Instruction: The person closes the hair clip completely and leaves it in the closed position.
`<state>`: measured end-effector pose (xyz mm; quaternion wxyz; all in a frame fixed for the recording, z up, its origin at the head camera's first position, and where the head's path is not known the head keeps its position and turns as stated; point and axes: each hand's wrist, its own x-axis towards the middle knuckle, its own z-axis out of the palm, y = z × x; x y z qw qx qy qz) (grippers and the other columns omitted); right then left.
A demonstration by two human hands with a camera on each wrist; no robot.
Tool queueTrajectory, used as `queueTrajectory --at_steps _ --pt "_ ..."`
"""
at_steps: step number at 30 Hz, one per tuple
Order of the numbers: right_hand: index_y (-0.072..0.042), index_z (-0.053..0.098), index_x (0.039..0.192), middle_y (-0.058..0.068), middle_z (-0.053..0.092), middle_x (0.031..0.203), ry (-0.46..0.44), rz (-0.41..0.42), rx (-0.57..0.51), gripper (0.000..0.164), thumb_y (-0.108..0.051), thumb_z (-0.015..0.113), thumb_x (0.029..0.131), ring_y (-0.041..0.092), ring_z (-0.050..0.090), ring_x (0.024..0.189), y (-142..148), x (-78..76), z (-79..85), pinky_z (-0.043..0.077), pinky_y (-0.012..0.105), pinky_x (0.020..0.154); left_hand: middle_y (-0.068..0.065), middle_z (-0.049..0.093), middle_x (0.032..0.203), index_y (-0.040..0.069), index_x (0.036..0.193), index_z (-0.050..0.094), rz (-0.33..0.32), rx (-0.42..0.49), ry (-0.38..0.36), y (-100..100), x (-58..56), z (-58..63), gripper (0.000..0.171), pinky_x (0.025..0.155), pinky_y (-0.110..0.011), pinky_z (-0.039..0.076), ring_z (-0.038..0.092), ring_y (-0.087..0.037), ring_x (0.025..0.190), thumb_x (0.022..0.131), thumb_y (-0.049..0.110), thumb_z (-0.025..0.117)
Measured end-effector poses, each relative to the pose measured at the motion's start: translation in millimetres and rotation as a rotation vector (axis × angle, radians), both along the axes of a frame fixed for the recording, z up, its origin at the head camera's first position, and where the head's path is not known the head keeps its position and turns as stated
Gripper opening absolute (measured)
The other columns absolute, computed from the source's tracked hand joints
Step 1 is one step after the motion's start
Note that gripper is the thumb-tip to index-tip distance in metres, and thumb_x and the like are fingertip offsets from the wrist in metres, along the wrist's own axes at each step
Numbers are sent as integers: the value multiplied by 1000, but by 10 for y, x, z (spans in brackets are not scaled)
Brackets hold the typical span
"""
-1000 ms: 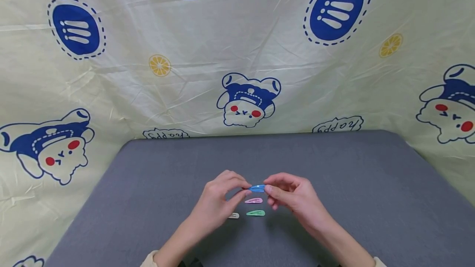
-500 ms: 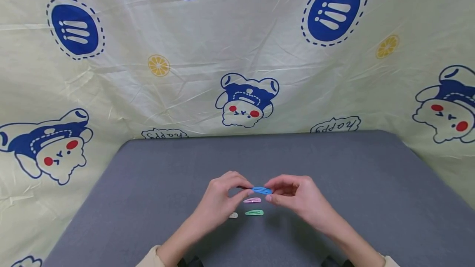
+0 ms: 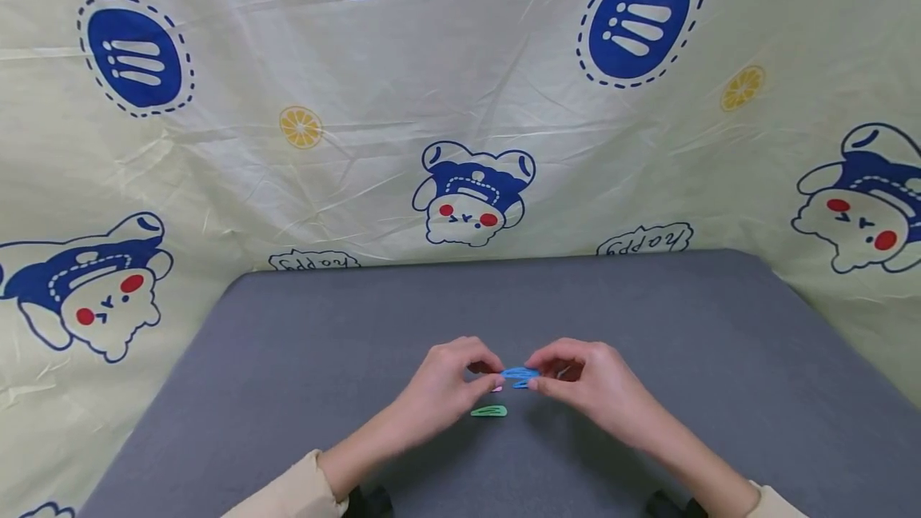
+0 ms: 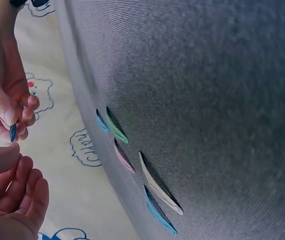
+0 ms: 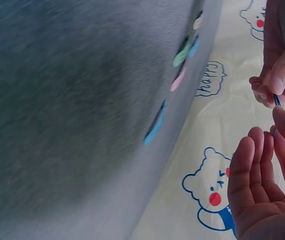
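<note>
A blue snap hair clip [image 3: 520, 372] is held above the table between my two hands. My left hand [image 3: 449, 380] pinches its left end with thumb and fingers, and my right hand [image 3: 586, 378] pinches the right end. In the left wrist view the dark-looking held clip [image 4: 13, 132] shows between the fingertips. Below on the table lie a green clip [image 3: 489, 412], a pink clip [image 3: 496, 389], mostly covered by my left hand, and a second blue clip [image 3: 521, 384]. My left hand hides the white clip [image 4: 160, 185] in the head view.
Another blue clip [image 4: 158, 211] lies beside the white one in the left wrist view. Grey cloth covers the table [image 3: 647, 318]. Behind it hangs a pale printed sheet [image 3: 374, 62].
Both hands have shifted slightly right with the held clip, which tilted and then levelled. A blue clip on the table has come into view beneath it; the white clip is now covered.
</note>
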<state>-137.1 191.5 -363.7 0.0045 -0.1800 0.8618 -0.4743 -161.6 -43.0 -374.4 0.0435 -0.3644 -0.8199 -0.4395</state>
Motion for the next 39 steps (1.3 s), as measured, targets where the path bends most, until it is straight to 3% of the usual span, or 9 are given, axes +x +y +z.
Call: queueTrajectory --at_steps 4,10,16,20,31,39 --pt "-21 73 97 -5 66 86 -14 2 44 11 -24 77 87 15 62 77 48 6 -18 53 29 68 10 63 86 10 92 73 -31 -50 -57 36 -42 -26 5 77 -28 53 58 -3 83 89 7 73" --pt "-17 73 96 -5 65 84 -40 17 88 11 -21 77 87 13 60 75 100 -9 -73 52 28 66 11 61 79 9 87 72 -44 -91 -194 123 -90 -115 4 66 -21 50 56 -4 72 88 6 73" --pt "-16 73 95 -6 65 82 -58 37 139 10 -19 77 86 12 61 72 142 -53 -167 51 27 63 4 65 71 7 83 72 -39 -55 -349 202 -112 -232 5 58 -21 48 58 -6 63 85 3 75" --pt "-16 73 94 -8 65 81 -58 49 159 9 -18 77 86 10 61 71 163 -70 -214 51 27 62 0 67 70 6 83 72 -21 -27 -410 240 -108 -295 6 54 -20 46 57 -6 60 84 2 75" --pt "-15 72 94 -9 66 80 -39 78 167 10 -12 76 84 7 63 71 187 -98 -301 51 26 62 3 63 65 4 81 72 33 -15 -435 290 -106 -313 6 50 -19 42 53 -4 55 82 0 76" --pt "-15 72 94 -9 66 81 -56 92 167 10 -12 76 85 8 63 71 189 -125 -320 51 26 62 7 61 67 6 80 72 41 -69 -354 292 -94 -318 7 56 -19 45 54 -4 60 83 1 76"
